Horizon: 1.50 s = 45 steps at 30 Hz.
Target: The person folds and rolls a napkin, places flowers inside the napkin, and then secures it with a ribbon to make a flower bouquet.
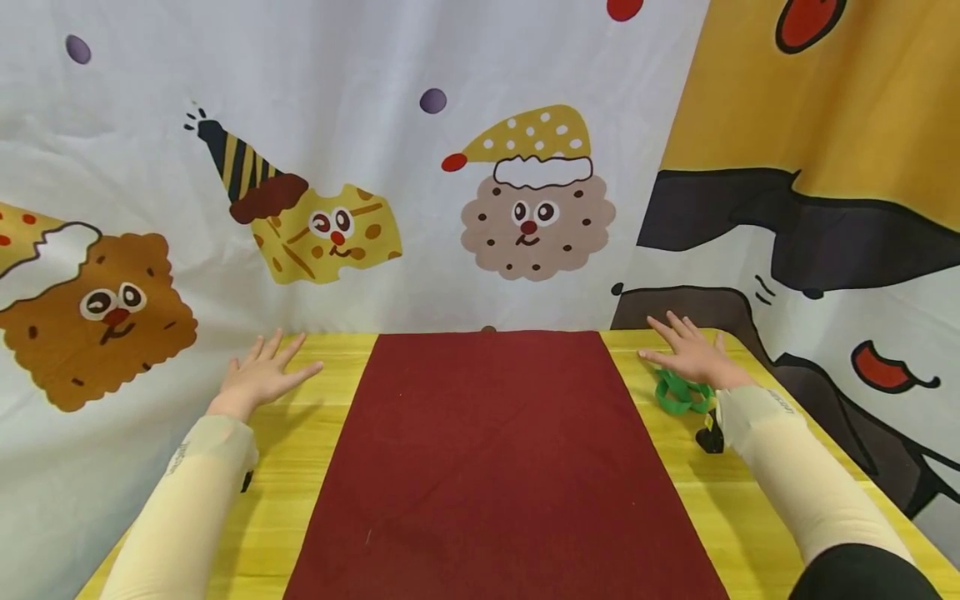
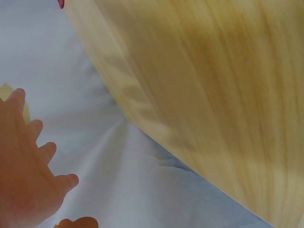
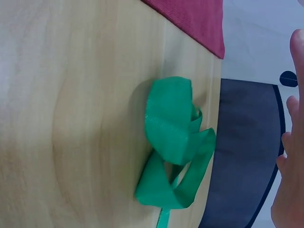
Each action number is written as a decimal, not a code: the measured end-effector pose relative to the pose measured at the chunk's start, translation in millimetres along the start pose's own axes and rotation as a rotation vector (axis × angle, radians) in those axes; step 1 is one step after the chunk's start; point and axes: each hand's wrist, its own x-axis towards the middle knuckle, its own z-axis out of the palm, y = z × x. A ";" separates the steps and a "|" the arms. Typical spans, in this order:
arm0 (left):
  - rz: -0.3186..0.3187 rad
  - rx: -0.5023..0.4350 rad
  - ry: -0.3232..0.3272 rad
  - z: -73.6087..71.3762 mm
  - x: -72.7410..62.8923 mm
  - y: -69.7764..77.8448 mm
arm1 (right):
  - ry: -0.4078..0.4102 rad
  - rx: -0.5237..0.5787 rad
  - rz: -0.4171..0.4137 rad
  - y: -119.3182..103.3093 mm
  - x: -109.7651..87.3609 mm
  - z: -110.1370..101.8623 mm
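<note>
My left hand (image 1: 258, 382) hovers above the table's left side with its fingers spread, holding nothing. In the left wrist view the same hand (image 2: 28, 161) shows at the left edge, apart from the wood-grain tabletop. Over the far right of the table my right hand (image 1: 693, 354) is stretched out, fingers spread and without anything in its grasp. Just below it lies a looped green ribbon (image 1: 681, 393). The right wrist view shows this ribbon (image 3: 171, 123) resting in loose folds, with part of the right hand (image 3: 290, 156) at the right edge, not touching it.
A dark red cloth (image 1: 495, 467) runs down the middle of the yellow wood-grain table (image 1: 285, 492). Behind stands a white curtain (image 1: 420, 42) printed with cartoon biscuits and cheese. A small black object (image 1: 709, 437), partly hidden, is beside my right wrist.
</note>
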 end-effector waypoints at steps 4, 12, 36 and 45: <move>0.006 0.002 0.001 1.4 -1.0 2.8 | -0.003 0.008 -0.017 -2.8 -0.6 -1.1; 0.116 0.005 0.039 7.0 1.1 31.9 | 0.021 0.013 -0.105 -27.2 -11.1 0.2; 0.689 0.075 0.029 44.8 -48.2 176.8 | 0.049 -0.014 -0.526 -139.0 -75.3 26.3; 0.887 0.091 -0.041 66.9 -74.4 207.3 | 0.027 -0.008 -0.613 -163.8 -99.1 33.2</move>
